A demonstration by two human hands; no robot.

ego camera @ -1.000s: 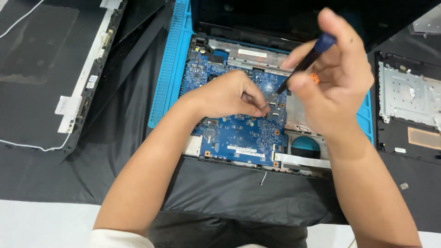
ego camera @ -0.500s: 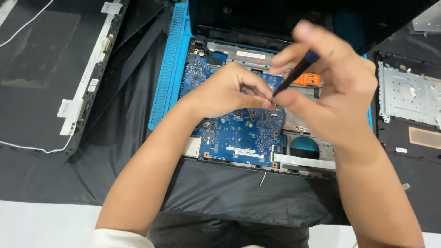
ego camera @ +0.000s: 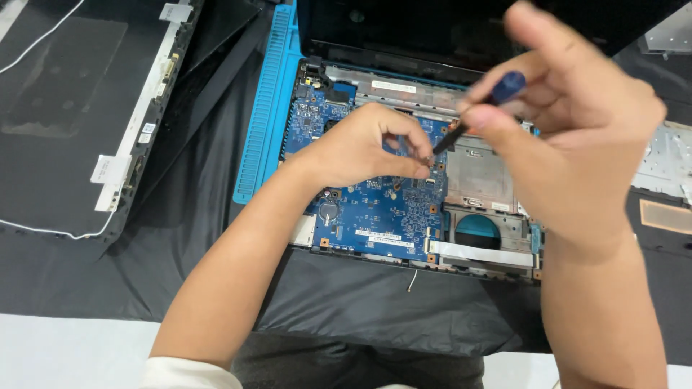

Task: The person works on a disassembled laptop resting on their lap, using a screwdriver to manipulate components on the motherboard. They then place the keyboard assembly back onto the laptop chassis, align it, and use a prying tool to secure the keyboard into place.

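My left hand (ego camera: 364, 148) rests on blue motherboard (ego camera: 375, 202), thumb and forefinger pinched together at screwdriver tip; probably small screw between them, too small to tell. My right hand (ego camera: 569, 137) closed around screwdriver (ego camera: 479, 112), blue handle up, dark shaft slanting down to board. Motherboard sits in opened laptop base (ego camera: 476, 252) on blue mat (ego camera: 263, 122). Detached lid panel (ego camera: 79, 108) lies at left. Risk, as I judge: tip may slip and scratch board; small part may drop among components, because grip is so fine.
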